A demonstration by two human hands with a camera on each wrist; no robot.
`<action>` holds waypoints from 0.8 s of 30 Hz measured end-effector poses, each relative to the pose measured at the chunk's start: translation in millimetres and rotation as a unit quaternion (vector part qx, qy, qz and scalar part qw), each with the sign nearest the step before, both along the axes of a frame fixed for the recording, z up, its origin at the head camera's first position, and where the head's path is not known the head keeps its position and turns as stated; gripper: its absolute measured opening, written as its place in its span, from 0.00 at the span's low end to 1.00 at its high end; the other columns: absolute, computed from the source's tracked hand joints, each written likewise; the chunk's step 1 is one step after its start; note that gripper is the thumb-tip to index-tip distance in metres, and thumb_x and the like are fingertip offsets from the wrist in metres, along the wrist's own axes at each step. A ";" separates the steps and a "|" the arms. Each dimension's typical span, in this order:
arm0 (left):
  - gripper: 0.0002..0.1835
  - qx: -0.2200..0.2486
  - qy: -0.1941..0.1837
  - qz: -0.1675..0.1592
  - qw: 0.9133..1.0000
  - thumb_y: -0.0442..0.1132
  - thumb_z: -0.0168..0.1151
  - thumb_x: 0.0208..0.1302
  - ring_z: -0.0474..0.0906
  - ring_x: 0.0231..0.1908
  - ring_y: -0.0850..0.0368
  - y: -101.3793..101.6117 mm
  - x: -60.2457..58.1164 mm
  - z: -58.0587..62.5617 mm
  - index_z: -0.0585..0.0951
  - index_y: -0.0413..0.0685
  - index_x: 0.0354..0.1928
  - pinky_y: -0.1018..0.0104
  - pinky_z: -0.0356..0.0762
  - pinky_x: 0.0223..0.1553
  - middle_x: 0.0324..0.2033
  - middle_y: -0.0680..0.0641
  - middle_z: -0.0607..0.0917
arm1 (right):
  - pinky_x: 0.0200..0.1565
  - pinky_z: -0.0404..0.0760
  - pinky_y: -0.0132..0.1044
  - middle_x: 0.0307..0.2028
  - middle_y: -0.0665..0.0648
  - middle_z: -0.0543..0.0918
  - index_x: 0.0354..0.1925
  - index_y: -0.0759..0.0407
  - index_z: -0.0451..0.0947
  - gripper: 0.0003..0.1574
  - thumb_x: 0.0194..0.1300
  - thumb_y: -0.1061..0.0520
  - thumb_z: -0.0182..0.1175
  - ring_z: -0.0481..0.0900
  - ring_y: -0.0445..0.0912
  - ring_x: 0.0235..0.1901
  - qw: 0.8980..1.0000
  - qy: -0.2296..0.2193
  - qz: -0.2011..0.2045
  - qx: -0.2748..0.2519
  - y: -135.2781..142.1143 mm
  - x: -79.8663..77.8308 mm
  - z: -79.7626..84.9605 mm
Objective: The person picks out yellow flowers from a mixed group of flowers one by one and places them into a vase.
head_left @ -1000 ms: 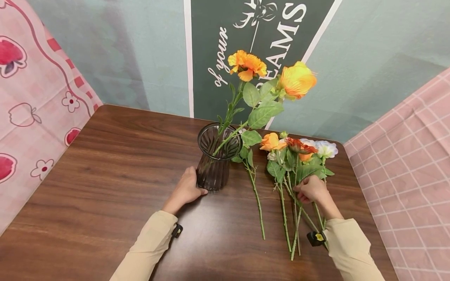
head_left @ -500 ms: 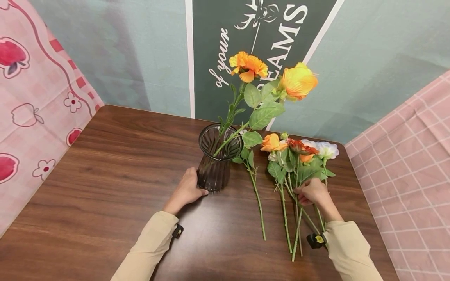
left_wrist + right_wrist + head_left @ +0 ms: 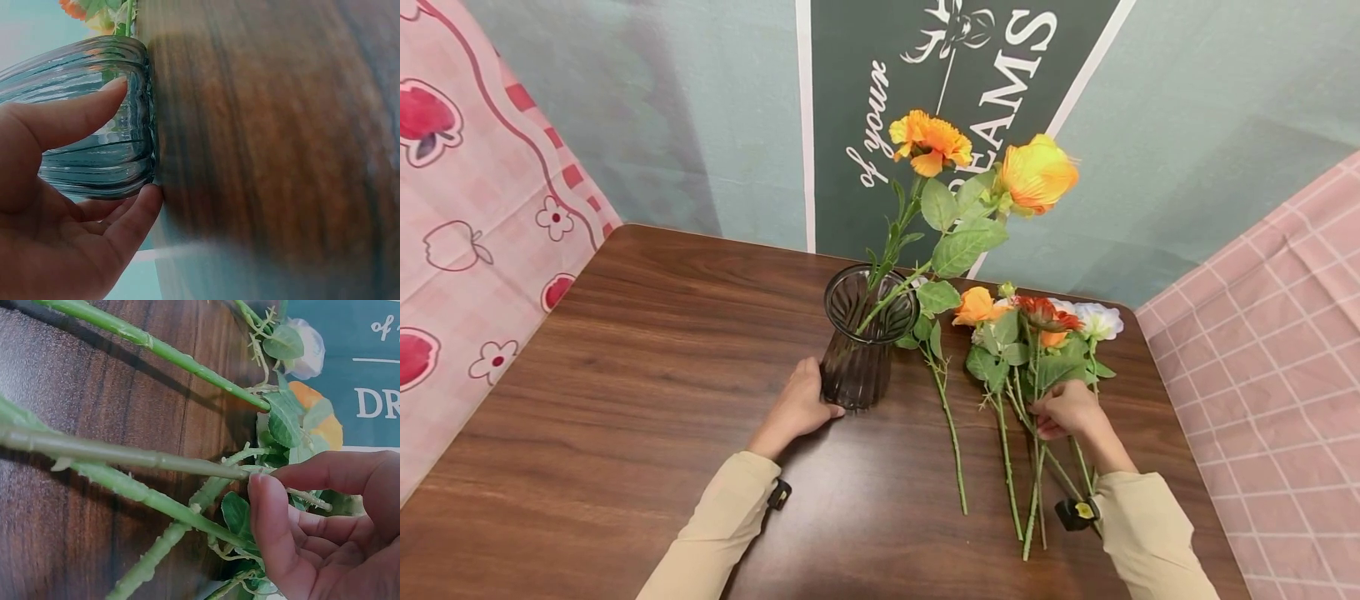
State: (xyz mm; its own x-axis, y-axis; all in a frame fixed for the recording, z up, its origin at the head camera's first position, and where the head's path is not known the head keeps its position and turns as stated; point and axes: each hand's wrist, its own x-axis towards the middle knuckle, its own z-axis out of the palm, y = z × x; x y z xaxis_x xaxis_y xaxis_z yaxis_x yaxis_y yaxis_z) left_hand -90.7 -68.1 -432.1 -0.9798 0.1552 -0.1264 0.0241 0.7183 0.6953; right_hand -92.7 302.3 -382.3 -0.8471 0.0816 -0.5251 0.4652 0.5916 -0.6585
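Observation:
A dark, ribbed glass vase (image 3: 856, 371) stands upright on the wooden table. My left hand (image 3: 796, 402) grips it low down, with the thumb and fingers around its base in the left wrist view. Two flowers lean in the vase: an orange carnation (image 3: 931, 140) and a yellow-orange rose (image 3: 1040, 173). On the right, my right hand (image 3: 1067, 408) pinches the brownish-green stem (image 3: 125, 452) of a dark red flower (image 3: 1043, 313) between thumb and index finger. Other stems lie crossed beneath that one.
Several flowers lie under and around the right hand, among them an orange rose (image 3: 977, 306) and a pale blue-white flower (image 3: 1099, 321). A single stem (image 3: 953, 442) lies between vase and bunch. Printed cloths hang behind and along both sides of the table (image 3: 625, 375).
The dark red flower and its stem have shifted slightly to the right in the right hand's pinch. The orange rose beside it has moved a little left. Left hand and vase are still.

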 end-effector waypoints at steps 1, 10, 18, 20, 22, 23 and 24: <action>0.32 0.000 0.000 0.000 1.000 0.39 0.74 0.40 0.67 0.45 0.42 -0.2 -0.1 -0.1 0.65 0.32 0.42 0.52 0.65 0.52 0.40 0.36 0.70 | 0.25 0.80 0.42 0.16 0.59 0.76 0.30 0.79 0.71 0.09 0.58 0.68 0.52 0.78 0.47 0.16 1.000 -0.001 0.002 -0.002 0.3 0.3 0.8; 0.32 0.000 0.004 -0.001 1.000 0.39 0.74 0.40 0.67 0.45 0.42 -0.4 -0.2 -0.7 0.65 0.32 0.41 0.52 0.65 0.52 0.39 0.37 0.70 | 0.24 0.80 0.41 0.16 0.60 0.76 0.32 0.81 0.71 0.11 0.57 0.68 0.50 0.78 0.48 0.16 1.000 -0.003 0.022 -0.011 1.7 1.5 9.6; 0.32 0.004 0.002 0.000 1.000 0.39 0.74 0.40 0.67 0.45 0.42 -0.2 0.9 0.5 0.65 0.32 0.41 0.52 0.65 0.52 0.39 0.37 0.70 | 0.24 0.80 0.42 0.16 0.60 0.76 0.30 0.80 0.71 0.09 0.55 0.69 0.49 0.78 0.48 0.16 0.999 0.003 0.032 -0.013 -0.3 2.3 23.6; 0.32 0.005 0.003 -0.001 1.000 0.39 0.74 0.40 0.67 0.45 0.42 -0.2 1.1 0.6 0.65 0.32 0.41 0.52 0.65 0.52 0.39 0.36 0.70 | 0.24 0.80 0.41 0.16 0.60 0.76 0.30 0.80 0.70 0.09 0.55 0.69 0.48 0.78 0.48 0.16 0.999 0.006 0.033 -0.020 -1.3 2.7 26.1; 0.31 0.005 0.004 -0.001 1.000 0.39 0.74 0.40 0.67 0.45 0.42 -0.2 1.2 0.7 0.65 0.32 0.41 0.52 0.65 0.52 0.39 0.36 0.70 | 0.24 0.80 0.40 0.16 0.60 0.75 0.30 0.79 0.70 0.09 0.55 0.69 0.47 0.78 0.48 0.16 0.999 0.008 0.036 -0.025 -1.9 2.9 29.1; 0.31 0.005 0.004 0.000 1.000 0.39 0.74 0.40 0.67 0.45 0.42 -0.3 1.2 0.8 0.65 0.32 0.41 0.52 0.65 0.52 0.40 0.36 0.70 | 0.23 0.80 0.40 0.16 0.60 0.75 0.29 0.79 0.70 0.09 0.55 0.69 0.47 0.78 0.48 0.17 0.999 0.010 0.038 -0.028 -2.0 2.8 30.6; 0.31 0.005 0.004 0.000 1.000 0.39 0.74 0.40 0.67 0.45 0.42 -0.3 1.1 0.8 0.64 0.32 0.41 0.52 0.65 0.51 0.40 0.36 0.70 | 0.24 0.80 0.40 0.16 0.60 0.75 0.29 0.78 0.69 0.08 0.55 0.69 0.47 0.78 0.48 0.17 0.999 0.010 0.037 -0.032 -2.2 2.7 32.0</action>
State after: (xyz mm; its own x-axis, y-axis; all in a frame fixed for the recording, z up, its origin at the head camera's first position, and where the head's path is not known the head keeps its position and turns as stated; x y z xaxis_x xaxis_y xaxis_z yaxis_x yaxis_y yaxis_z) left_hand -89.6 -68.5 -431.3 -0.9806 0.1570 -0.1171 0.0299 0.7108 0.7028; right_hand -90.0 300.1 -350.4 -0.8602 -0.0144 -0.5098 0.4078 0.5809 -0.7044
